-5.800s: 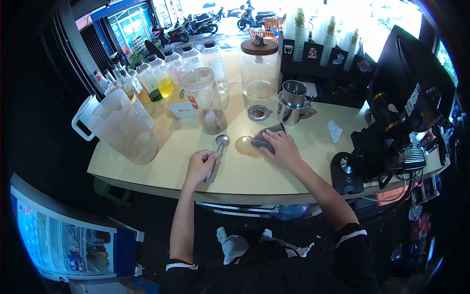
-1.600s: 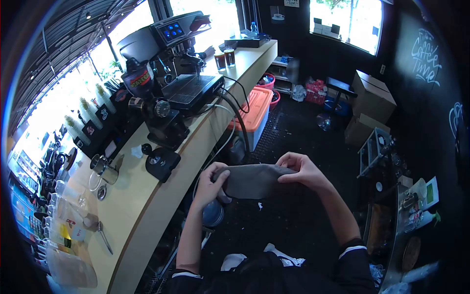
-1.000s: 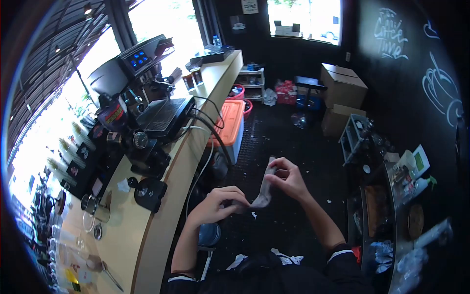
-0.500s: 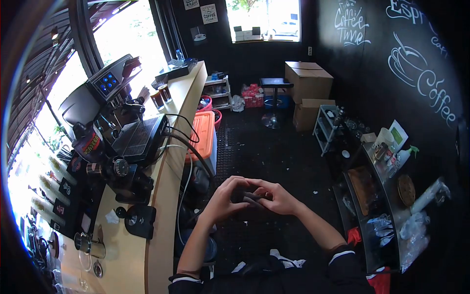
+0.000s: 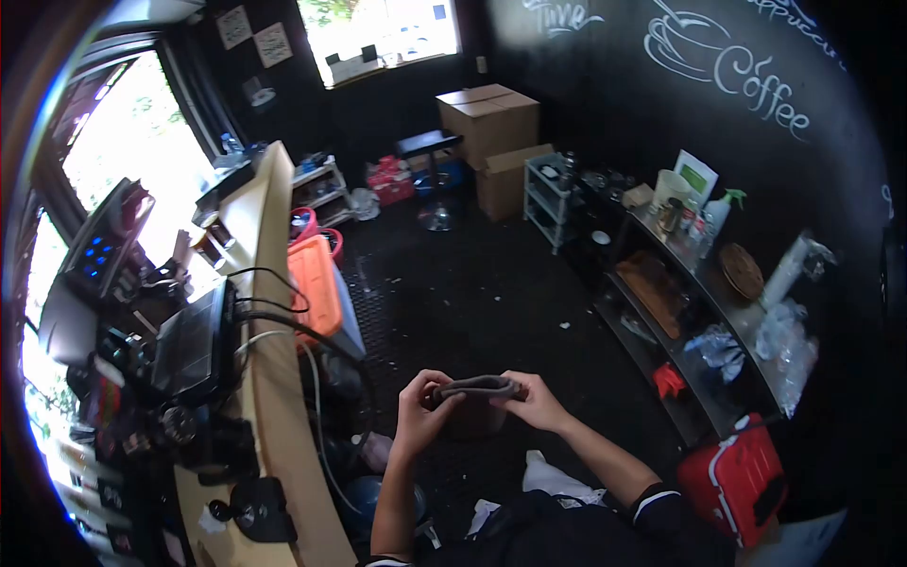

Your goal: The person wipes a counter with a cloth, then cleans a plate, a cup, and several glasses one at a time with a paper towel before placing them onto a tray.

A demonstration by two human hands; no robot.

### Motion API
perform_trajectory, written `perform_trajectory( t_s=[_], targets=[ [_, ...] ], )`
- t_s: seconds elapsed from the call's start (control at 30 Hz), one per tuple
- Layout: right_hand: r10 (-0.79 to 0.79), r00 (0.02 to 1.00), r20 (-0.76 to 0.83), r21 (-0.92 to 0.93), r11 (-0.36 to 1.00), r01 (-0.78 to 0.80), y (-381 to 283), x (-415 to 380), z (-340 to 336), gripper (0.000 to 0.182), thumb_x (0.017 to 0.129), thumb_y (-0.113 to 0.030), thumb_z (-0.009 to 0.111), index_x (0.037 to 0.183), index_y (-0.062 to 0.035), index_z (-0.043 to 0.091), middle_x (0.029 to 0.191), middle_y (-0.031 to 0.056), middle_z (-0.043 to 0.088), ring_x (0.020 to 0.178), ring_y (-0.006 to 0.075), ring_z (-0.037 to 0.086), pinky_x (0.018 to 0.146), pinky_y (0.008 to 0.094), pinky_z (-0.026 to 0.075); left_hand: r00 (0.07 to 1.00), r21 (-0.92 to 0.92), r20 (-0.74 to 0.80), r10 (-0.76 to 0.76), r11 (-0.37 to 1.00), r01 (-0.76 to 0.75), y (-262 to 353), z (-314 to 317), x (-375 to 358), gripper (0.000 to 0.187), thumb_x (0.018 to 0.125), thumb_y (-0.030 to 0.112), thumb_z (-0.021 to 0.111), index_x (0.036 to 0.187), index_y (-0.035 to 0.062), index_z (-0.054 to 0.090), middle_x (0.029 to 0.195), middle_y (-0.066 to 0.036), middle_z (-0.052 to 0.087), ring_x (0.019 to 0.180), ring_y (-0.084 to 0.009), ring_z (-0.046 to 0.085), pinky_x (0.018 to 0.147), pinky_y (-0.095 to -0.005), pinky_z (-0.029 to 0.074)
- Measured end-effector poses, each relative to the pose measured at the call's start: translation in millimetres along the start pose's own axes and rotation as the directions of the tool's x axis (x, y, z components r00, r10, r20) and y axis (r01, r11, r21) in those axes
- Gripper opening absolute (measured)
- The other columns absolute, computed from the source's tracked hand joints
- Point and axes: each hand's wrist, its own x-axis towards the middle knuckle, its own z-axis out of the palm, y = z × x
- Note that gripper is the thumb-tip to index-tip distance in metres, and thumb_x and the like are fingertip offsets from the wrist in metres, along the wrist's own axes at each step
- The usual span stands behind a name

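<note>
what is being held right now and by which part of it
A grey cloth, held along its upper edge: the left hand grips one end of that edge, the right hand the other.

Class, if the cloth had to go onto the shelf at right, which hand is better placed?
Probably the right hand: it pinches the cloth on the side nearer the shelf, while the left hand holds it nearer the counter.

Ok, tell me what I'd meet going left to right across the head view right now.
Espresso machine, orange lid, left hand, grey-brown cloth, right hand, crumpled red piece, spray bottle, clear plastic bags.
</note>
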Motion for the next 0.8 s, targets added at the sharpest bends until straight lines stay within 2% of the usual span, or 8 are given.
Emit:
perform_trajectory(
  t_s=[0.1,0.17,0.2,0.3,0.37,0.57,0.7,0.8],
  targets=[
    [0.017,0.984,-0.176,0.178,0.984,0.015,3,-1,-27,0.013,0.078,-0.004,0.061,0.09,-0.0015,0.056,0.08,-0.0011,0.06,0.076,0.0037,0.054,0.067,0.0203,0.043,1.0,-0.226,0.016,-0.017,0.974,0.02,-32,24,29,0.033,0.071,0.005,0.069,0.099,0.0009,0.052,0.089,-0.002,0.055,0.088,-0.0087,0.052,0.075,-0.0216,0.043],
    [0.035,0.969,-0.244,0.087,0.996,-0.014,-3,5,-50,0.012,0.079,-0.005,0.061,0.09,-0.0011,0.056,0.079,-0.0006,0.059,0.075,0.0043,0.054,0.068,0.0197,0.043,0.94,-0.368,0.318,-0.123,0.897,0.242,-52,40,55,0.043,0.068,0.013,0.073,0.104,0.0004,0.052,0.096,-0.003,0.056,0.09,-0.0102,0.051,0.078,-0.0231,0.042],
    [0.031,0.955,-0.294,0.133,0.991,0.009,-9,10,-61,0.012,0.079,-0.005,0.061,0.089,-0.0014,0.056,0.08,-0.0003,0.059,0.075,0.0045,0.054,0.068,0.0196,0.043,0.845,-0.191,0.405,-0.35,0.871,0.452,-48,48,65,0.044,0.069,0.017,0.073,0.105,0.0007,0.053,0.097,-0.004,0.057,0.091,-0.0118,0.052,0.082,-0.0257,0.041],
    [0.018,0.921,-0.39,0.171,0.984,0.053,11,27,-108,0.016,0.08,-0.008,0.062,0.093,-0.0024,0.055,0.084,0.001,0.059,0.076,0.0048,0.054,0.068,0.0198,0.043,0.87,-0.369,0.457,-0.186,0.85,0.376,-89,90,115,0.041,0.075,0.02,0.066,0.108,0.0005,0.051,0.098,-0.004,0.058,0.093,-0.0131,0.052,0.085,-0.029,0.04],
    [0.057,0.811,-0.582,0.21,0.974,0.082,21,46,-141,0.019,0.081,-0.01,0.06,0.098,-0.0026,0.053,0.09,0.0017,0.057,0.079,0.0052,0.054,0.07,0.0199,0.043,0.859,-0.525,0.416,-0.299,0.693,0.495,-72,116,148,0.039,0.078,0.018,0.062,0.111,0.0011,0.049,0.101,-0.005,0.057,0.095,-0.0144,0.052,0.085,-0.0298,0.041],
    [-0.145,0.66,-0.737,-0.047,0.985,0.165,18,99,-229,0.026,0.085,-0.01,0.052,0.11,-0.0033,0.045,0.108,0.006,0.048,0.088,0.0112,0.052,0.074,0.0236,0.043,0.909,-0.449,0.32,-0.267,0.802,0.393,-56,174,230,0.035,0.086,0.013,0.052,0.117,0.0006,0.042,0.108,-0.008,0.053,0.098,-0.0144,0.05,0.088,-0.0303,0.039],
    [-0.46,0.561,-0.688,-0.572,0.82,-0.028,31,135,-260,0.03,0.082,0.0,0.045,0.111,-0.0042,0.045,0.115,0.0106,0.044,0.093,0.0199,0.048,0.08,0.0289,0.041,0.957,-0.32,0.272,-0.103,0.928,0.191,-70,217,258,0.038,0.088,0.009,0.047,0.123,-0.0012,0.036,0.113,-0.009,0.05,0.101,-0.0154,0.048,0.089,-0.0282,0.037],
    [-0.492,0.469,-0.733,-0.635,0.743,-0.212,41,153,-282,0.031,0.08,0.003,0.044,0.111,-0.0037,0.045,0.12,0.0149,0.04,0.094,0.0259,0.048,0.084,0.0336,0.039,0.956,-0.098,0.292,-0.002,0.995,0.032,-81,244,278,0.03,0.087,0.005,0.044,0.116,-0.0026,0.043,0.098,-0.012,0.057,0.088,-0.015,0.052,0.077,-0.0268,0.04]
  ],
)
